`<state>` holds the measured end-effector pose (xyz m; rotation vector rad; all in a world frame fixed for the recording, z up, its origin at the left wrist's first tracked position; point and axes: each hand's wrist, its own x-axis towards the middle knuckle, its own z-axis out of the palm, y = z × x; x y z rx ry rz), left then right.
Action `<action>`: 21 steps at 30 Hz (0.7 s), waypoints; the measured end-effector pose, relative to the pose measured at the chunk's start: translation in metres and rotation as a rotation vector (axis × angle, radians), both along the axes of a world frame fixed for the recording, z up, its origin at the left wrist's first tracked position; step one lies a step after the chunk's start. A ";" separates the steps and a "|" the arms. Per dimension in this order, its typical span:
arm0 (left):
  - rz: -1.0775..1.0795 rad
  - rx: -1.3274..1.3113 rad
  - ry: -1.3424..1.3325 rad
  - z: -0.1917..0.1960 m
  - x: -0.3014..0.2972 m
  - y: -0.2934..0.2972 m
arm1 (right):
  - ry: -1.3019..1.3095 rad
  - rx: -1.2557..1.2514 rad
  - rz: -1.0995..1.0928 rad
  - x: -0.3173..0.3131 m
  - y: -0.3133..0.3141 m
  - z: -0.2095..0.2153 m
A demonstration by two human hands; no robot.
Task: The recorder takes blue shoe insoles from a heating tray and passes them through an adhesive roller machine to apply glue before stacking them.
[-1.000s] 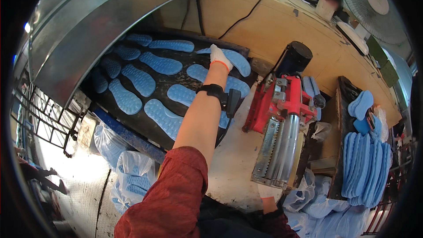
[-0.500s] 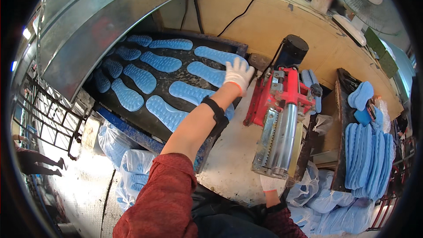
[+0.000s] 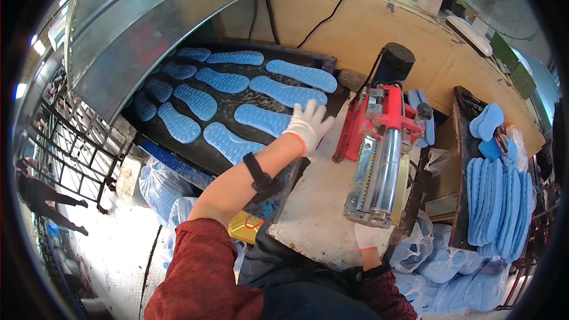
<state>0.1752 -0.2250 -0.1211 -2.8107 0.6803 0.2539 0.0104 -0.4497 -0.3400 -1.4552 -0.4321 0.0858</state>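
The left hand [image 3: 309,125] hovered with gloved fingers spread, holding nothing, over a blue insole [image 3: 264,120] lying flat on the dark belt [image 3: 204,148]. The right hand [image 3: 372,238] rested near the table edge, grip unclear. The insole looked light and floppy, best pinched at its near edge.

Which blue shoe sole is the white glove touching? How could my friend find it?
Find the dark belt coming out under the big metal hood. The left hand, in a white glove, rests on one blue insole. It is the one nearest the red machine, in the belt's middle row.
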 end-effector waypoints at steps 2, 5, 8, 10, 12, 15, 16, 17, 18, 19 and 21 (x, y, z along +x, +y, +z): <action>0.133 -0.055 -0.046 -0.005 0.002 0.019 | -0.010 -0.005 0.029 0.014 0.016 0.000; 0.189 -0.105 -0.005 -0.003 0.007 0.034 | -0.031 -0.022 0.061 0.014 0.016 -0.001; 0.071 -0.149 0.066 -0.009 0.012 0.033 | -0.057 -0.046 0.080 0.015 0.018 -0.003; -0.049 -0.192 0.131 -0.012 0.015 0.024 | -0.074 -0.064 0.087 0.013 0.023 -0.002; -0.198 -0.313 0.048 -0.015 0.018 0.002 | -0.086 -0.079 0.096 0.015 0.028 -0.003; -0.136 -0.109 -0.136 -0.014 0.046 -0.022 | -0.104 -0.106 0.108 0.012 0.033 -0.008; -0.072 -0.034 -0.155 -0.014 0.062 -0.025 | -0.114 -0.114 0.108 0.013 0.034 -0.012; 0.000 -0.054 -0.187 -0.016 0.074 -0.025 | -0.123 -0.121 0.103 0.006 0.028 -0.015; -0.013 -0.038 -0.183 -0.018 0.085 -0.030 | -0.124 -0.131 0.079 0.005 0.023 -0.017; -0.009 -0.009 -0.123 -0.018 0.097 -0.032 | -0.124 -0.141 0.049 0.004 0.021 -0.019; -0.040 -0.045 -0.099 -0.033 0.117 -0.043 | -0.096 -0.190 -0.101 0.018 0.006 -0.023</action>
